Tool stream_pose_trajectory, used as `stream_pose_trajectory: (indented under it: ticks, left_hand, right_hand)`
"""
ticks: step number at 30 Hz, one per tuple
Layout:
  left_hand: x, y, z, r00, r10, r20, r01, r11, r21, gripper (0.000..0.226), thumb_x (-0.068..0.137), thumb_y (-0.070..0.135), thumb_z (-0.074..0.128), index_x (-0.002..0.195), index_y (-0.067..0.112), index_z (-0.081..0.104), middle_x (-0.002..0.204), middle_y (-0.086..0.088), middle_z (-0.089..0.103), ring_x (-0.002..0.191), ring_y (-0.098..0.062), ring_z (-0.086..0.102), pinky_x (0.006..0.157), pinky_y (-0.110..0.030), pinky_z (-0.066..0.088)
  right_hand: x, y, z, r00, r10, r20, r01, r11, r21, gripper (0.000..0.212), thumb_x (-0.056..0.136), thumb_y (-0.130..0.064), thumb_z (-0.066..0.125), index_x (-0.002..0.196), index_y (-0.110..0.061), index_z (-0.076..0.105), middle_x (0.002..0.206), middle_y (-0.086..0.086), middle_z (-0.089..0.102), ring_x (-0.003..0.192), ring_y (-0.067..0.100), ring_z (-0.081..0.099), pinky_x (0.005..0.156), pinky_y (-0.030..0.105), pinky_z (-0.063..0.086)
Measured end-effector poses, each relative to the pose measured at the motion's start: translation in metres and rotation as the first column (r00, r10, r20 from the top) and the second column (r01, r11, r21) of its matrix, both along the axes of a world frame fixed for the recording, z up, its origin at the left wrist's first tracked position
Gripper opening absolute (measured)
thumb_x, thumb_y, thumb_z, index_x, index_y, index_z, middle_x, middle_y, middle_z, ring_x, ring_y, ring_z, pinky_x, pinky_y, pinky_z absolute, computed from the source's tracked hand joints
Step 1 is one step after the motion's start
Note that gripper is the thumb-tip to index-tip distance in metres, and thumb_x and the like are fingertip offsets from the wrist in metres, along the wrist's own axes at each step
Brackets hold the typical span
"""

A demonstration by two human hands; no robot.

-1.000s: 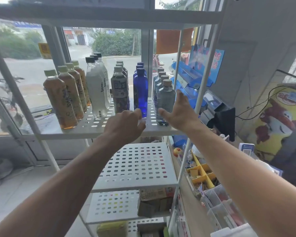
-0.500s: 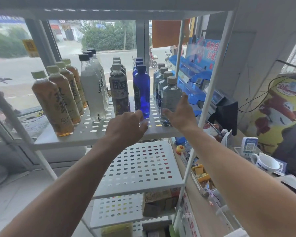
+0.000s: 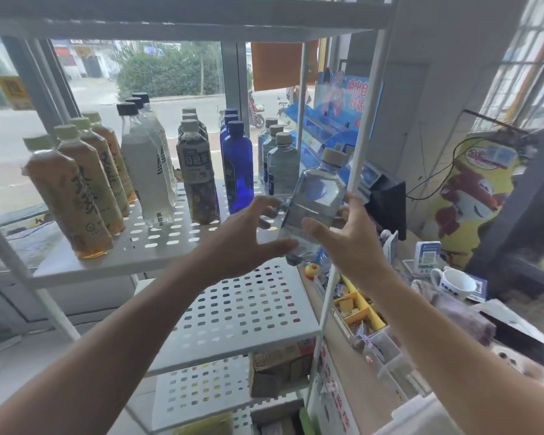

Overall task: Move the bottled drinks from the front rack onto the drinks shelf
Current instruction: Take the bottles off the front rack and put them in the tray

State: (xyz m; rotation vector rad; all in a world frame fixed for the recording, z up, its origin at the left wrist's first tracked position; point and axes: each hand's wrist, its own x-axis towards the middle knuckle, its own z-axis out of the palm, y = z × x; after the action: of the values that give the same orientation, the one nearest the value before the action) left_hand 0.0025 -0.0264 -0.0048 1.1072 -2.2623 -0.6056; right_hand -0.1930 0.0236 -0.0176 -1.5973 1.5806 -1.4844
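Bottle (image 3: 315, 196) tilts in the right hand (image 3: 347, 243), grip curled around it; left hand (image 3: 245, 243) spread beside.

Clear water bottle (image 3: 316, 196) tilted right, seemingly lifted off the shelf (image 3: 139, 255)

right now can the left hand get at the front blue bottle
Probably yes. The left hand is open just in front of the blue bottle, with nothing between them; the tilted clear bottle in the right hand stays off to the side.

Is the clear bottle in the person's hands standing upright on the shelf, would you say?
No, the clear bottle is tilted between the right hand and left hand.
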Motion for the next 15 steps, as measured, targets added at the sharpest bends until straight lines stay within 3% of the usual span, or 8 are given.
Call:
stream_pose_trajectory:
  ticks: [3, 6, 10, 13, 15]
  left_hand:
    - [-0.018, 0.014, -0.006, 0.977, -0.124, -0.171, 0.153, 0.973, 0.17, 0.081, 0.065, 0.063, 0.079, 0.133, 0.039, 0.041, 0.122, 0.013, 0.061, 0.105, -0.004, 0.064, 0.088, -0.038, 0.057]
    - [-0.041, 0.025, -0.013, 0.92, -0.214, -0.328, 0.315, 0.902, 0.296, 0.076, 0.063, 0.041, 0.089, 0.125, 0.036, 0.044, 0.108, 0.001, 0.071, 0.091, -0.018, 0.071, 0.071, -0.038, 0.059]
    - [-0.068, 0.045, -0.026, 0.907, -0.238, -0.348, 0.333, 0.911, 0.245, 0.086, 0.061, 0.035, 0.091, 0.131, 0.043, 0.042, 0.106, 0.01, 0.068, 0.081, -0.002, 0.067, 0.062, -0.027, 0.056]
    - [-0.092, 0.066, -0.044, 0.892, -0.269, -0.362, 0.35, 0.92, 0.178, 0.084, 0.063, 0.03, 0.091, 0.126, 0.052, 0.04, 0.104, 0.019, 0.06, 0.091, 0.012, 0.06, 0.067, -0.01, 0.05]
    - [-0.106, 0.076, -0.058, 0.884, -0.306, -0.353, 0.382, 0.908, 0.17, 0.086, 0.064, 0.032, 0.09, 0.133, 0.045, 0.04, 0.111, 0.016, 0.061, 0.099, 0.007, 0.06, 0.074, -0.007, 0.048]
  right_hand:
    - [-0.008, 0.03, 0.002, 0.99, 0.071, 0.125, -0.074, 0.997, 0.016, 0.076, 0.067, -0.054, 0.075, 0.131, -0.025, 0.046, 0.109, -0.006, 0.069, 0.095, 0.004, 0.069, 0.076, 0.023, 0.056]
    - [-0.02, 0.052, -0.006, 0.959, 0.089, 0.269, -0.106, 0.993, 0.048, 0.071, 0.068, -0.045, 0.073, 0.129, -0.025, 0.044, 0.11, -0.001, 0.072, 0.101, 0.015, 0.07, 0.086, 0.037, 0.057]
    - [-0.033, 0.072, -0.025, 0.911, 0.03, 0.412, -0.078, 0.992, 0.1, 0.057, 0.072, -0.039, 0.067, 0.125, -0.031, 0.046, 0.115, -0.005, 0.069, 0.11, 0.018, 0.066, 0.102, 0.049, 0.047]
    - [-0.038, 0.092, -0.042, 0.877, -0.095, 0.472, 0.005, 0.982, 0.189, 0.079, 0.069, -0.054, 0.077, 0.135, -0.032, 0.04, 0.128, -0.001, 0.063, 0.117, 0.014, 0.062, 0.105, 0.051, 0.044]
    - [-0.038, 0.103, -0.052, 0.841, -0.225, 0.492, 0.112, 0.962, 0.248, 0.092, 0.066, -0.053, 0.083, 0.14, -0.029, 0.035, 0.123, 0.002, 0.066, 0.113, 0.017, 0.065, 0.098, 0.047, 0.05]
